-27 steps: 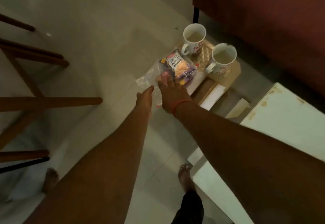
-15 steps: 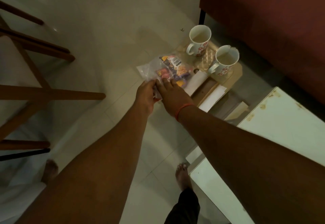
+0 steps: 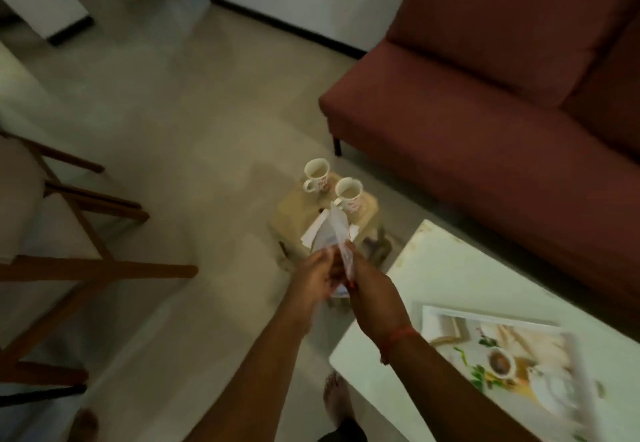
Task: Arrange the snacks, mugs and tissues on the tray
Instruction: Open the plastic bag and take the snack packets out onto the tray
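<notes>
Now carrying snack bag [image 3: 341, 244], pinched between left hand [image 3: 317, 277] and right hand [image 3: 372, 289]; best kept level, swung over to tray [image 3: 446, 320], laid flat.

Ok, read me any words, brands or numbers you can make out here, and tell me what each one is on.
None can be read.
Two mugs: red marks, too small and blurred.
Snack packet held in both hands: edge-on and blurred, print unreadable.
Tray on the white table: a picture, no legible text.
</notes>
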`<state>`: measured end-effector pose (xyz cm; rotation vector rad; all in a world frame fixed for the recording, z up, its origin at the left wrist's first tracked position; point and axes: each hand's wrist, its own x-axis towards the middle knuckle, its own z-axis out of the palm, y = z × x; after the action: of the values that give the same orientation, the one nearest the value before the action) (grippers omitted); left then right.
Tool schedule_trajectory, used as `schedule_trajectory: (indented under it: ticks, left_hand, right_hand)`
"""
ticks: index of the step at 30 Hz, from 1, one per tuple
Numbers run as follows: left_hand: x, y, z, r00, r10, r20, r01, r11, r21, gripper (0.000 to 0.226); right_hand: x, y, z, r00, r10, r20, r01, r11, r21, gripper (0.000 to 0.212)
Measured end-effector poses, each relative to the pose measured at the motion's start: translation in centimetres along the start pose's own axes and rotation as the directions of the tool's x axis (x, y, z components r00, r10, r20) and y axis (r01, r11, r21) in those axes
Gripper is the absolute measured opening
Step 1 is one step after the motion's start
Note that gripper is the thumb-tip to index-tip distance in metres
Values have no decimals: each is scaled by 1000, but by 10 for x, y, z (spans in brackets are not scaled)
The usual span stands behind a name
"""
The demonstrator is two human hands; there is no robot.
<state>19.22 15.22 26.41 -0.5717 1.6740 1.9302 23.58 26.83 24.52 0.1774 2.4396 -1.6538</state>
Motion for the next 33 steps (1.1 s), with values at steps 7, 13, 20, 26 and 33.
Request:
schedule_trajectory:
  ticks: [7, 13, 20, 26, 33]
  left_hand:
    - [-114, -61, 167, 917, 89, 390, -283, 833, 475, 40]
    - [-195, -98, 292, 727, 145, 671, -621, 556, 552, 50]
    - [-243, -95, 361, 582, 289, 760, -801, 364, 475, 33]
    - [-256, -64, 383, 712, 297, 636, -646, 632, 428, 28]
    - [-273, -8, 390, 833, 220, 508, -277, 960, 38, 35]
  right_hand:
    - [-163, 33, -170, 967, 175, -187, -189, 980, -62, 50]
    - [-277, 57, -269, 861, 282, -422, -133, 928, 349, 35]
    - [-348, 55, -323, 761, 291, -579, 57, 860, 507, 26]
    - [-370, 59, -347, 681, 322, -657, 77, 862, 502, 31]
    - [-363, 67, -358, 585, 324, -744, -176, 946, 273, 22]
